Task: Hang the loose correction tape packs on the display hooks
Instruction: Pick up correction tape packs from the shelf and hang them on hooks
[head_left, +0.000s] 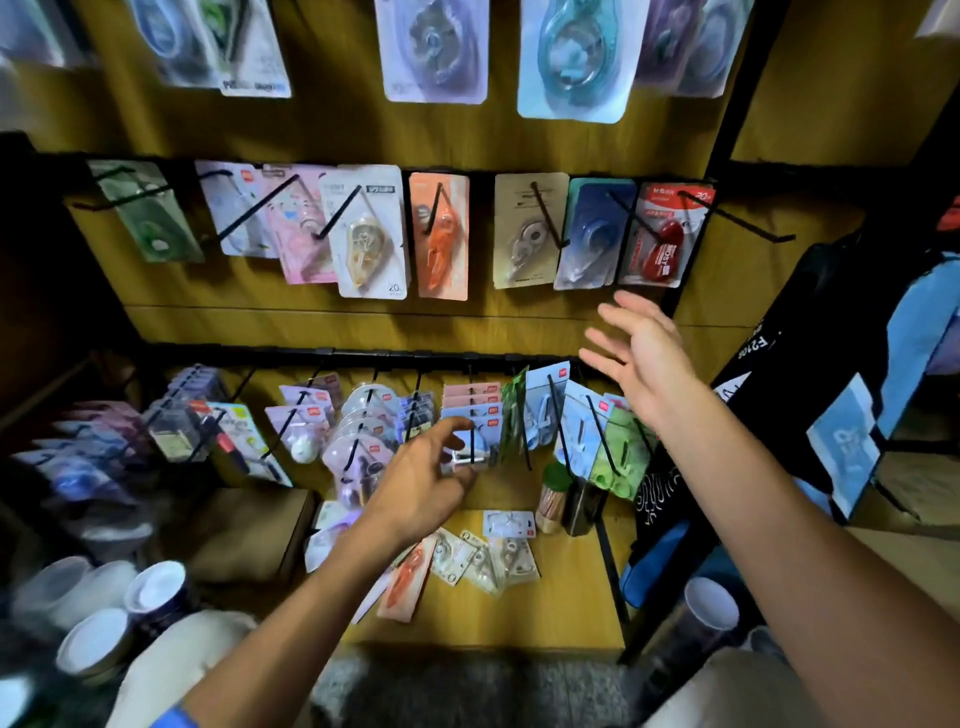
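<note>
Several loose correction tape packs (480, 556) lie on the wooden shelf (561, 603) below the display, among them an orange one (408, 582). My left hand (423, 480) reaches to the bottom row of hooks (472, 400) and pinches a blue-carded pack (475, 447) that sits on a hook there. My right hand (641, 358) hovers open, fingers spread, between the middle and bottom rows, holding nothing. The middle row (441, 234) carries hung packs in green, pink, orange, beige, blue and red.
A green-capped jar (553, 499) and a dark container (582, 506) stand on the shelf by the loose packs. A cardboard box (249, 535) sits at the left, paper cups (130, 608) at lower left. A black rack with blue bags (852, 415) stands at the right.
</note>
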